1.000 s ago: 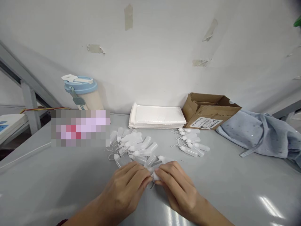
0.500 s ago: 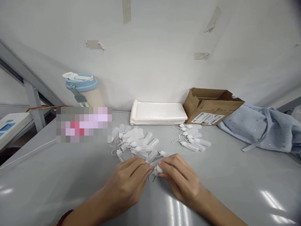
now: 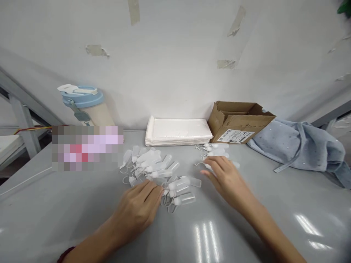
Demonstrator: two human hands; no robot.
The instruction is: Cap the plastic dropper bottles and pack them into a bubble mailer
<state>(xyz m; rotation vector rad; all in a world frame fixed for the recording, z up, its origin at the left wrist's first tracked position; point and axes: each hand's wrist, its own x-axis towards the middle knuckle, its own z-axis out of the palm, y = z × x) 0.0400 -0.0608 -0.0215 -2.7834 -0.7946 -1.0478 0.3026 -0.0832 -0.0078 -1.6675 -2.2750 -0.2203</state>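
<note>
My left hand (image 3: 141, 204) is closed, its fingertips pinched at the cap ends of a few small clear squeeze bottles (image 3: 184, 199) that point right. The bottles have white caps on thin looped straps. Just beyond this hand lies a loose heap of the same bottles (image 3: 153, 166). My right hand (image 3: 226, 179) is over a smaller group of bottles (image 3: 218, 147) on the right, thumb and fingers apart. It covers part of that group, and whether it touches a bottle is hidden.
Behind the bottles, a stack of white packets (image 3: 178, 131) lies against the wall. An open cardboard box (image 3: 241, 126) and a bluish cloth (image 3: 298, 149) are to its right. A blue-lidded tumbler (image 3: 85, 104) and a blurred-out pinkish patch (image 3: 90, 148) are at left on the grey table (image 3: 90, 204).
My right hand has left the bottles beside my left hand and moved right and away, over the smaller group. My left hand stays at the bottle caps. The view has shifted slightly right.
</note>
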